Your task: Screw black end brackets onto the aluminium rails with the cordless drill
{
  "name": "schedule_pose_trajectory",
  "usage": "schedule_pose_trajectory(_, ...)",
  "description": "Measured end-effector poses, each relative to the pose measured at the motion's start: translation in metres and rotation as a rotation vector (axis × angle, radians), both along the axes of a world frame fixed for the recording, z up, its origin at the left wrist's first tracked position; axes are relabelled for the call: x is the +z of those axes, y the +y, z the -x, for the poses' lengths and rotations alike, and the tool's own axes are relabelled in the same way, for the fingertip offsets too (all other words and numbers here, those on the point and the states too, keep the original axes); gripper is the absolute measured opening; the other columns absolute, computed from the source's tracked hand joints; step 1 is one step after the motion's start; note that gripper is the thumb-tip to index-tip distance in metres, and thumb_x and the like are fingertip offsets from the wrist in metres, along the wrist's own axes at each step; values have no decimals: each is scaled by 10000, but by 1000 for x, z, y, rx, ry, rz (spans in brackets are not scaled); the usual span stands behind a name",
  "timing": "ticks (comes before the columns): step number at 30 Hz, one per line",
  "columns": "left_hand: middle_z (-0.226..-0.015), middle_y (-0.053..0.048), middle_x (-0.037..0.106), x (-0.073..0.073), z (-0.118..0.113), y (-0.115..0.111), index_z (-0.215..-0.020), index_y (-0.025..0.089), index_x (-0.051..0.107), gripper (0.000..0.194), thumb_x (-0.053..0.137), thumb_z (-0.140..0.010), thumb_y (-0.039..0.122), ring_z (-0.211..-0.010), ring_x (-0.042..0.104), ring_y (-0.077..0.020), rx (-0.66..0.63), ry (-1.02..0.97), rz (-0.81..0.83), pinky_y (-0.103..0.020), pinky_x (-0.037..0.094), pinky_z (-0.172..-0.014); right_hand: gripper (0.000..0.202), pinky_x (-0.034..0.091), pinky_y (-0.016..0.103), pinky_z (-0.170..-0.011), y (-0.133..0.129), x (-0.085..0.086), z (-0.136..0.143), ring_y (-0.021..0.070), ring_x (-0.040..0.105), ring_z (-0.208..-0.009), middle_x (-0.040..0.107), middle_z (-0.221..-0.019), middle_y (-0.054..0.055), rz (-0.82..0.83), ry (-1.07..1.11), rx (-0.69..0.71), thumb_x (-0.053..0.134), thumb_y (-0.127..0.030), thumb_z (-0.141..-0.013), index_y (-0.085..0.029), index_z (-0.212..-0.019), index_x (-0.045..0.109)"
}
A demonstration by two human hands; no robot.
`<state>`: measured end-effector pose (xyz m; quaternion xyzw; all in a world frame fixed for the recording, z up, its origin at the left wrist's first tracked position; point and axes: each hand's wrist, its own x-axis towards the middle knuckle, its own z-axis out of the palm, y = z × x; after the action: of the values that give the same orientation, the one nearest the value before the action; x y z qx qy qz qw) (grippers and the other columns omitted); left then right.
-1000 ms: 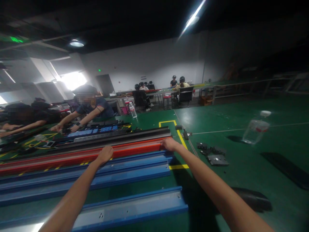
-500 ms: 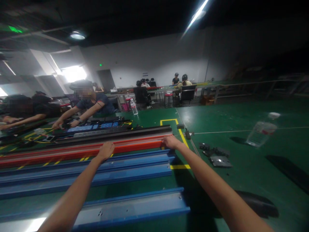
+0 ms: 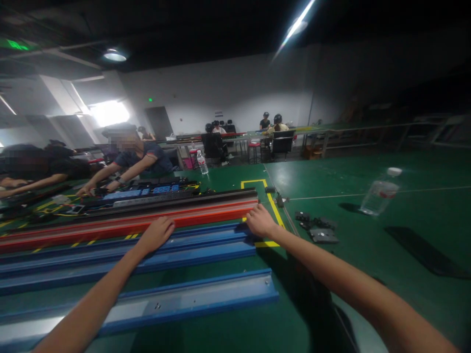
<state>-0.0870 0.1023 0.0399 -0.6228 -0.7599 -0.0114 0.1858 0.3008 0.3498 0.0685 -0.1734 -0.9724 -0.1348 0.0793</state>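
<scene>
Spreading from near to far, the green counter (image 3: pixel 331 184) carries long channels laid side by side, running left to right. The red channel (image 3: pixel 121 228) lies beyond the three blue ones and just on the near side of a black rail (image 3: pixel 191 200); the nearest blue channel (image 3: pixel 191 297) sits apart from the other two. At the far left, a co-worker in a dark top (image 3: pixel 150 158) leans over the counter with both arms stretched forward. A clear bottle (image 3: pixel 379 197) with a white cap stands to the right, another (image 3: pixel 202 163) at the far edge. The right hand (image 3: pixel 259 221) is narrow, fingers curled at the red channel's right end; the left hand (image 3: pixel 158 234) is bent over, fingertips by its near edge. Whether either grips it, I cannot tell. Small black parts (image 3: pixel 318 228) lie to the right of the channels.
</scene>
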Motion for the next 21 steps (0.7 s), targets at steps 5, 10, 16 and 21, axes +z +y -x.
schedule_pose_trajectory(5,-1177,-132,669,7,5,-28,-1173,190,670,362,438,-992,400,-1107,603,-266,-89,-14,104,-382,444,-980,265,491,493,-993,1,-2,-17,240,637,-1098,682,-1153,76,5,-34,-8,611,-372,-974,-152,-1110,665)
schedule_pose_trajectory(10,-1043,-124,687,14,11,-28,-1031,194,729,213,569,-927,290,-1015,638,-270,5,5,176,-357,469,-880,290,538,467,-938,7,-4,-11,236,644,-1081,657,-1220,86,5,-43,-71,631,-359,-965,-163,-1179,645)
schedule_pose_trajectory(16,-1019,-61,678,18,7,-17,-939,147,684,146,625,-938,280,-995,632,-214,47,17,246,-401,499,-897,322,545,464,-932,10,-6,-4,241,642,-1089,641,-1252,99,24,-30,-134,637,-355,-961,-160,-1217,629)
schedule_pose_trajectory(21,-1126,-71,653,16,5,-12,-1069,150,647,280,613,-955,404,-1048,617,-220,91,11,188,-448,497,-943,335,549,462,-927,15,-6,1,242,642,-1087,637,-1259,103,46,-13,-179,640,-355,-960,-157,-1229,623)
